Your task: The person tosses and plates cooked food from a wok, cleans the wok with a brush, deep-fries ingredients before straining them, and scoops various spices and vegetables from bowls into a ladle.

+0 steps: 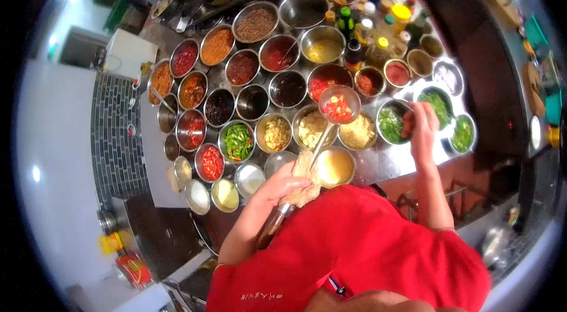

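Note:
My left hand point(288, 185) is closed around the handle of a long metal ladle point(324, 139), with a tan cloth point(305, 177) bunched in the grip. The wooden end of the handle points down towards my body. Chopped red and yellowish pieces point(338, 109) lie in the ladle's bowl, which hovers over the containers. At the right, my right hand point(423, 129) dips its bent fingers into a steel bowl of chopped scallions point(390, 122). Its fingertips are partly hidden among the greens. Another bowl of green leaves point(436, 103) sits just beyond that hand.
Several steel pots and bowls cover the metal counter, including chopped green peppers point(238, 141), minced garlic point(357, 133), red chillies point(212, 163) and yellow liquid point(335, 165). Bottles point(378, 49) cluster at the back right. A large empty-looking pot point(303, 10) stands at the back.

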A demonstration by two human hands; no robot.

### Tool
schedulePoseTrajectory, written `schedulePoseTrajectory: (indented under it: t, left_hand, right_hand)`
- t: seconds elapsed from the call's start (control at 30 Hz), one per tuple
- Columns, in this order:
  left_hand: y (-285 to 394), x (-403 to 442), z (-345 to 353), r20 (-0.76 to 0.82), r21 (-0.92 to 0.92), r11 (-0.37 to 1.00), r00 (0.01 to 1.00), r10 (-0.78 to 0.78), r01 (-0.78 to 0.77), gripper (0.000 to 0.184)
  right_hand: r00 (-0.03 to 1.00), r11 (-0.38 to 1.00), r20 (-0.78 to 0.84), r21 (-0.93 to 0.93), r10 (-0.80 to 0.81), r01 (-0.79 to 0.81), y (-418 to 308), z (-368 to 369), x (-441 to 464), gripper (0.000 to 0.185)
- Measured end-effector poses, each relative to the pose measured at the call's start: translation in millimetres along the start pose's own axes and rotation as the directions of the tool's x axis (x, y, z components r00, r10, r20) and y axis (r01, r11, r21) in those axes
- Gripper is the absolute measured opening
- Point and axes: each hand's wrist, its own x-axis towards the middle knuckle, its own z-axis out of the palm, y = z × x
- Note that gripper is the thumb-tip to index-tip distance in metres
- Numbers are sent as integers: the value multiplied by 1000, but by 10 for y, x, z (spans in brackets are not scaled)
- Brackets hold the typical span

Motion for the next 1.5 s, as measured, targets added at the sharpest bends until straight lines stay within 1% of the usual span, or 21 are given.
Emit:
schedulePoseTrajectory:
  t: [0.1,0.17,0.2,0.23,0.27,0.37,0.43,0.5,0.57,0.63,0.7,0.77,0.83,0.9,0.93,1.13,1.23,1.27,1.33,1.37,1.5]
  left_hand:
    - [-1,23,-26,23,-75,997,1000,-3,5,40]
    - [-31,31,-53,27,-100,995,1000,3,0,39]
    - [-43,28,-63,13,-89,996,1000,17,-16,39]
    - [-49,5,-68,1,-81,997,1000,18,-18,39]
    - [-47,-25,-77,-12,-73,997,1000,21,-22,40]
    - [-84,-122,-134,-24,-129,991,999,25,-28,42]
    - [-110,-229,-168,-65,-156,986,997,44,-54,43]
    - [-149,-354,-189,-144,-149,984,987,78,-99,44]
    - [-276,-461,-303,-139,-252,957,984,108,-140,44]
    - [-166,-677,-269,-190,-308,932,972,135,-190,44]
    - [-113,-860,-325,-274,-260,944,953,128,-201,44]
    - [-202,-955,-459,-331,-248,933,928,171,-261,44]
    - [-179,-1082,-556,-384,-254,928,909,163,-274,43]
    - [-187,-1188,-642,-439,-265,920,886,149,-287,43]
    - [-234,-1202,-736,-396,-258,916,898,191,-308,43]
    - [-399,-1259,-1050,-378,-257,904,897,232,-342,43]
    - [-399,-1258,-1123,-369,-253,904,898,239,-345,44]
    - [-407,-1243,-1160,-374,-229,910,894,246,-346,44]
    - [-413,-1207,-1248,-383,-180,921,887,257,-345,44]
    - [-392,-1201,-1275,-384,-204,922,894,233,-328,44]
    - [-218,-1170,-1316,-377,-302,900,907,191,-315,43]
  right_hand:
    - [991,996,121,-46,-65,71,-14,29,-264,19]
    - [893,853,384,-359,-235,379,361,-44,-329,12]
    - [753,678,540,-394,-376,621,391,28,-326,14]
    - [563,449,688,-367,-458,814,414,102,-329,19]
    - [556,458,695,-352,-456,816,463,133,-330,25]
    - [625,530,566,-349,-538,773,531,224,-232,22]
    - [702,625,489,-345,-517,701,467,402,-160,15]
    - [846,851,415,-252,-335,461,308,678,-179,17]
    - [887,958,411,-93,-211,271,322,1017,-88,21]
    - [855,950,453,-49,-254,308,350,1465,78,21]
    - [819,937,534,-128,-211,324,266,2009,169,20]
    - [724,901,636,-103,-266,421,701,2573,437,20]
    - [636,786,709,-190,-305,588,953,3117,533,20]
    - [505,660,760,-136,-409,739,1301,3528,636,20]
    - [438,588,784,-117,-440,801,1389,3659,643,18]
    - [402,550,852,-169,-335,818,1734,3920,575,21]
    - [477,601,777,-161,-412,783,1625,3854,513,22]
    - [562,682,733,-185,-384,707,1558,3840,496,27]
    - [722,880,687,-287,-87,379,1387,3801,501,29]
    - [755,925,651,-328,76,189,1296,3775,504,30]
    - [841,971,541,-201,0,129,1262,3644,584,30]
